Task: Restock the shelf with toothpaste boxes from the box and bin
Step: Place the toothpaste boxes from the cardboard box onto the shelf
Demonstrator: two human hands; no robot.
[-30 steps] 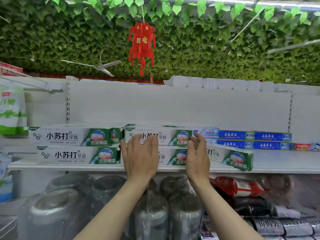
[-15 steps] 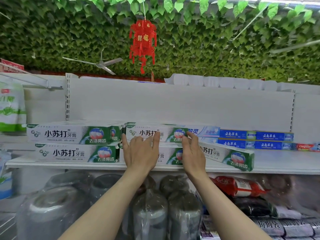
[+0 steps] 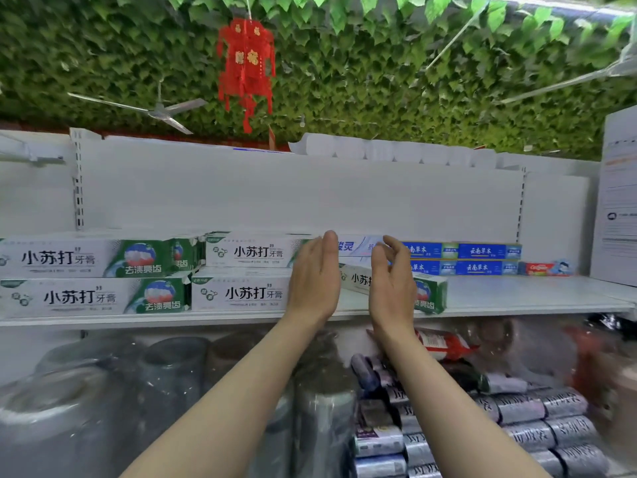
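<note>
White-and-green toothpaste boxes lie stacked two high on the white shelf (image 3: 517, 298): one stack at the left (image 3: 86, 277), another in the middle (image 3: 244, 270). A further white-and-green box (image 3: 427, 294) lies askew behind my hands. My left hand (image 3: 315, 277) is raised edge-on with straight fingers at the right end of the middle stack. My right hand (image 3: 391, 281) hovers in front of the askew box, fingers loosely curled, holding nothing. Neither the source box nor the bin is in view.
Blue toothpaste boxes (image 3: 462, 258) and a red one (image 3: 543, 269) sit farther right on the shelf, with a pale box (image 3: 355, 246) behind my hands. Wrapped pots (image 3: 165, 391) and rolled packs (image 3: 531, 419) fill the level below. A white panel (image 3: 617, 201) stands at the right.
Both hands have lifted off the fronts of the middle boxes and turned edge-on, shifting right. The view has also swung to the right.
</note>
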